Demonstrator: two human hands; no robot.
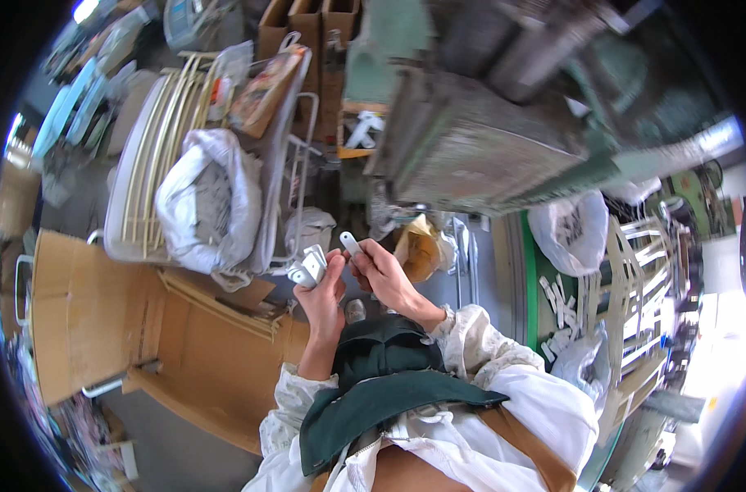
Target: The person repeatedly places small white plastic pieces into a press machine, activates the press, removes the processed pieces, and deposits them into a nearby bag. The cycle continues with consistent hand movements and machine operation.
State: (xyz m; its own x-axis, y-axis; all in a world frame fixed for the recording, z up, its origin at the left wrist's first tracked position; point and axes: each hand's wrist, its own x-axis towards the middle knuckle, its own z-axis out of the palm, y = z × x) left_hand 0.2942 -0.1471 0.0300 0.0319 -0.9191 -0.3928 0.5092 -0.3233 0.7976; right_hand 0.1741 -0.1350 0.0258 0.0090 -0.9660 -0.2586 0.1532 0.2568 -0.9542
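My left hand (324,302) is closed around several white flat strips with rounded ends (309,267), bunched together so that their ends stick out past the fingers. Close beside it, my right hand (383,277) pinches a single white strip (351,243) with a small hole near its rounded tip. The lower part of that strip is hidden by my fingers. Both hands are held up in front of my dark green apron (389,394). Beyond the right hand lies an open brown paper bag (418,248).
A grey-green machine (488,139) fills the far right. At the left, a white plastic bag of parts (213,197) rests by a rack of pale bars (164,156). An open cardboard box (102,316) stands lower left. More white strips (560,307) lie on a green surface at right.
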